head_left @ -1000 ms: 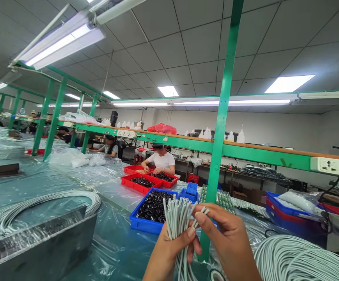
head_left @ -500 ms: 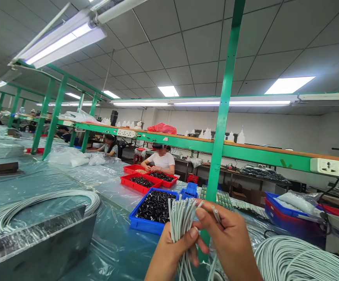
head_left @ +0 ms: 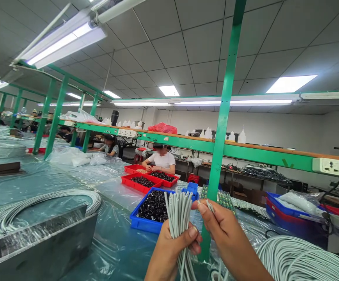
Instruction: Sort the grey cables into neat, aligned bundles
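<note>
- Our left hand (head_left: pixel 172 249) wraps tight around a bunch of grey wires (head_left: pixel 178 212), low in the middle of the view, close to us
- The wire ends stand up like a little fan above our fist, and the rest hangs down under it
- Our right hand (head_left: pixel 228 238) pinches one single wire (head_left: pixel 209 205) between thumb and finger, just to the right of the bunch and apart from it
- We think these wires are light and bendy, so they flop if we hold them far from the tips
- They look smooth, so we think one can slip out if our fist goes loose
- The best spot to hold looks like just under the tips, where they stay straight
- The tips look thin, so we want to pinch softly and not squash them
- A blue tray (head_left: pixel 146 224) full of small black parts sits on the table just past the bunch
- A big coil of grey wire (head_left: pixel 298 259) lies near us on the right
- Another person (head_left: pixel 161 160) sits far off at red trays (head_left: pixel 140 187), hands on their own work
</note>
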A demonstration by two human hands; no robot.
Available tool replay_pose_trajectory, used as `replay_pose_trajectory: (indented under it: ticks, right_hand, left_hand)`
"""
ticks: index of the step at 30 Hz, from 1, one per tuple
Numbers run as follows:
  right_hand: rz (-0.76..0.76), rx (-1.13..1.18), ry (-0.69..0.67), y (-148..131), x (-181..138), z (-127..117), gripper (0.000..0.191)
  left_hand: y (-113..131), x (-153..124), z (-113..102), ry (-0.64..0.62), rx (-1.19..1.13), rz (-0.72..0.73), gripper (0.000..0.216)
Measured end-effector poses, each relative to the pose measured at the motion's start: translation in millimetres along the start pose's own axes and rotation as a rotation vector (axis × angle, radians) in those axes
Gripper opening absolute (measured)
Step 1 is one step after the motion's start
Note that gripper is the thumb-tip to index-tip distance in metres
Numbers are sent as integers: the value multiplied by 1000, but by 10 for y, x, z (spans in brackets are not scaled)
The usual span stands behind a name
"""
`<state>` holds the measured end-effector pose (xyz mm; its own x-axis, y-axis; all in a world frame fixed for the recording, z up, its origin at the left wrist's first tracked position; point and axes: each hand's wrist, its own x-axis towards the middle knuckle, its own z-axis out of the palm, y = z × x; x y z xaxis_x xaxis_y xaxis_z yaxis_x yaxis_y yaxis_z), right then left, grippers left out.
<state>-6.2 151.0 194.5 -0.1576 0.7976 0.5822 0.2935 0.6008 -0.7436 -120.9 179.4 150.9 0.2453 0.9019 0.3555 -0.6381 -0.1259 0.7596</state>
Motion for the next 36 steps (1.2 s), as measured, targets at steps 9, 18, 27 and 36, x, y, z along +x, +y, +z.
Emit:
replay_pose_trajectory:
  ticks: [9, 18, 27, 36]
  right_hand:
    - [3, 90, 181, 8, 42, 69, 37]
    - [11, 245, 53, 29, 76, 36, 31]
    - [-25, 70, 190, 6, 49, 62, 36]
    - [-61, 171, 281, -60, 68, 96, 32]
  left_hand:
    - [-42, 20, -7, 7, -65, -5, 39]
    - [-82, 52, -18, 78, -105, -2, 29]
    - [-67, 53, -21, 66, -122, -15, 32]
    - [-12, 21, 39, 80, -74, -27, 32]
